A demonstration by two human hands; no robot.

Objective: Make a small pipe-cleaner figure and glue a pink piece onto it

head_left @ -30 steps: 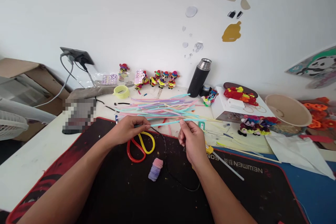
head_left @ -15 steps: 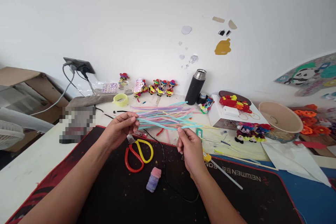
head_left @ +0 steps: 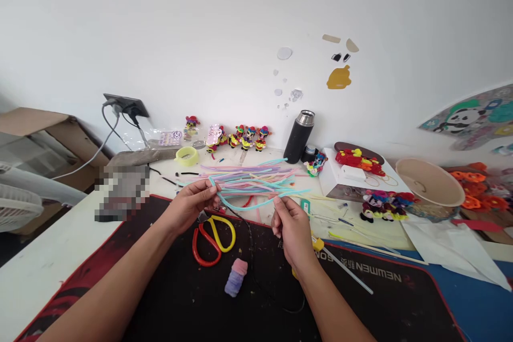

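A turquoise pipe cleaner [head_left: 244, 207] sags in a shallow curve between my two hands. My left hand [head_left: 199, 196] pinches it near one end, thumb against the fingers. My right hand [head_left: 290, 224] is closed on it farther right, and its tip sticks out past the thumb. Just behind lies a loose pile of pastel pipe cleaners [head_left: 256, 176] on the white table. Below my left hand rest scissors [head_left: 214, 243] with one red and one yellow handle. A pink and purple fuzzy coiled piece [head_left: 236, 278] lies on the black mat.
The black desk mat [head_left: 184, 299] carries a thin black cable and a glue gun [head_left: 318, 243] with a clear stick, partly hidden by my right arm. Behind stand a black thermos [head_left: 299, 136], small fuzzy figures [head_left: 250, 139] and a yellow tape roll [head_left: 186, 156]. A beige bowl [head_left: 430, 181] is at right.
The turquoise pipe cleaner bows downward more, and its left end now points up above my left hand. My left hand has moved slightly right and down; the view has shifted a little.
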